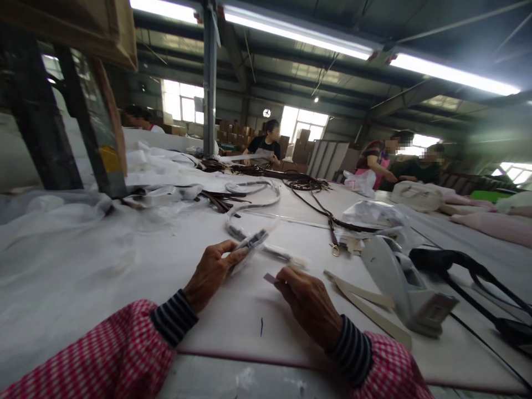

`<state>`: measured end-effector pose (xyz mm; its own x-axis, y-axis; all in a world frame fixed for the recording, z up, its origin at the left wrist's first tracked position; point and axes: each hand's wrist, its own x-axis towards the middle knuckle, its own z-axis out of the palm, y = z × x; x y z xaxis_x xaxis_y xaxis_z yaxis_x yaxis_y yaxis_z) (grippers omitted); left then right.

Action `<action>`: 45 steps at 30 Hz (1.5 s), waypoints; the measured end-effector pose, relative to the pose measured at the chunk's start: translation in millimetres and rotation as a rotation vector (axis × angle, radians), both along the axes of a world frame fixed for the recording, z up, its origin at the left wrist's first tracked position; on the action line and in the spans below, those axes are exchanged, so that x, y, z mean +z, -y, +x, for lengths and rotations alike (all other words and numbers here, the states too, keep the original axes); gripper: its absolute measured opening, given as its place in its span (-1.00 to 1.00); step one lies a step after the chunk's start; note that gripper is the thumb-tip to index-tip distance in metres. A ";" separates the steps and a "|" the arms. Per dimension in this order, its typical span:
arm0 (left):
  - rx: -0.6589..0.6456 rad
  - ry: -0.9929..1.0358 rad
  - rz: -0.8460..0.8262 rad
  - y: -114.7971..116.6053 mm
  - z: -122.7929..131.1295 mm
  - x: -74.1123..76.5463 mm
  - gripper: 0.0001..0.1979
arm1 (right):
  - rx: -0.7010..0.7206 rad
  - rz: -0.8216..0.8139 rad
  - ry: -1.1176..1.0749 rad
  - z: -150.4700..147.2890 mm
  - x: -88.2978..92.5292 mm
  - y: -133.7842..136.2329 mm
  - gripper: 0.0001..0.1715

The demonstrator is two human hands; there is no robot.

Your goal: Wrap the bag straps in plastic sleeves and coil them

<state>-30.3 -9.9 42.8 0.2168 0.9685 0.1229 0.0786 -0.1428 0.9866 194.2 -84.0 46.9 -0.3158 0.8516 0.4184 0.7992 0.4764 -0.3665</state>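
Observation:
My left hand (pixel 213 270) is closed, thumb on top, around the end of a strap wrapped in clear plastic (pixel 254 239). The end is tilted up over the white table (pixel 216 327). Behind it, a grey wrapped length (pixel 272 194) curves across the tabletop; whether it joins the held end I cannot tell. My right hand (pixel 311 299) pinches a small greyish strip, maybe a piece of tape (pixel 270 278), its free end pointing at my left hand. The two hands are apart, both above the near part of the table.
Right of my right hand stand a grey tape dispenser (pixel 399 288), pale flat strips (pixel 369 307) and a black strap (pixel 449 260). Dark brown straps (pixel 307 183) lie farther back. Plastic sheeting (pixel 83 216) covers the left, beside a dark metal frame (pixel 37 111). Several people work beyond.

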 end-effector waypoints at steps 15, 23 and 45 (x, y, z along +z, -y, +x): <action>-0.278 0.479 -0.371 0.4 0.6 1.5 -0.67 | -0.034 0.372 0.111 -13.0 -6.3 -24.7 -0.69; -0.302 0.447 -0.384 5.5 5.0 1.3 -0.65 | -0.061 0.499 0.380 -20.6 -6.3 -24.6 -0.74; -0.302 0.347 -0.194 2.1 3.3 -3.1 -0.63 | 0.064 -0.217 -0.861 -34.2 -9.5 -32.5 -0.81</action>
<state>-26.9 -11.9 39.7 0.4697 0.8807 0.0610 -0.2755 0.0806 0.9579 160.1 -51.4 37.4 -0.0158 0.9314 0.3638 0.1791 0.3606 -0.9154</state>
